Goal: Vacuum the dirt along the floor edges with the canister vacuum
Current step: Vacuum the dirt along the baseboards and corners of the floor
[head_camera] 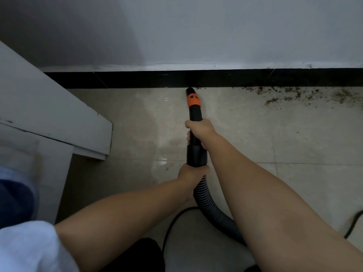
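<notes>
Ahead of both hands, the nozzle (190, 91) met the floor (294, 144) where it joined the black skirting (137, 79), with the right hand (199, 127) wrapped round the black wand (195, 134) and the left hand (193, 172) gripping lower, where the ribbed hose (208, 203) began. The dirt (284, 96) lay scattered along the edge to the right of the hands, starting just beside the nozzle tip and thickening further off. Judged sound practice: keep the tip low against the skirting and draw it slowly rightward, minding the cord (172, 222) near the arms.
</notes>
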Available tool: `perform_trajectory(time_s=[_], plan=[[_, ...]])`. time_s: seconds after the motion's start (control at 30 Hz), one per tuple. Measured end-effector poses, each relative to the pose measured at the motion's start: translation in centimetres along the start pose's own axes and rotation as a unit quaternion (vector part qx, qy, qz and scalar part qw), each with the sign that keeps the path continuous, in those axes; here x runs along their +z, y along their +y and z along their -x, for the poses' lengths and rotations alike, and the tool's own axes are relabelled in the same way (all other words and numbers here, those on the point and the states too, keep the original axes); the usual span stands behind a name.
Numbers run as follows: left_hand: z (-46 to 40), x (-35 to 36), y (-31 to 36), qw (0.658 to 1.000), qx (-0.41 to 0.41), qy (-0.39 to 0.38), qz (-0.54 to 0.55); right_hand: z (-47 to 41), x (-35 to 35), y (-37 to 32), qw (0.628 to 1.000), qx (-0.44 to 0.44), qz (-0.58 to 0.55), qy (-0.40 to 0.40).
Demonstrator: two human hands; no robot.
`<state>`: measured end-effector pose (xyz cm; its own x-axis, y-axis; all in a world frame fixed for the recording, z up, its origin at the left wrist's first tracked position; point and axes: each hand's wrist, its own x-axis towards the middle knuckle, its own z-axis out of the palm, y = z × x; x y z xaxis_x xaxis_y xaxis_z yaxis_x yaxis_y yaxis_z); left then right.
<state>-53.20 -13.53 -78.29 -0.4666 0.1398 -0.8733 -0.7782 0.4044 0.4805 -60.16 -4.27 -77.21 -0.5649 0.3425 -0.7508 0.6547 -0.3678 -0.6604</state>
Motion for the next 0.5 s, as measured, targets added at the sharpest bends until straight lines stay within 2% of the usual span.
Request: perform_trajectory(time_s=[0.23,0.5], plan=[[-0.4,-0.5,1.6,0.997,0.016,-0.063,-0.044,-0.5,-0.9,-0.7,0.997,-0.010,-0.022,0.070],[-0.5,1.2,1.3,0.990,0.011,-0.109,-0.085,-0.4,-3.7,-0.2,0.994,-0.001,-0.039,0.104]])
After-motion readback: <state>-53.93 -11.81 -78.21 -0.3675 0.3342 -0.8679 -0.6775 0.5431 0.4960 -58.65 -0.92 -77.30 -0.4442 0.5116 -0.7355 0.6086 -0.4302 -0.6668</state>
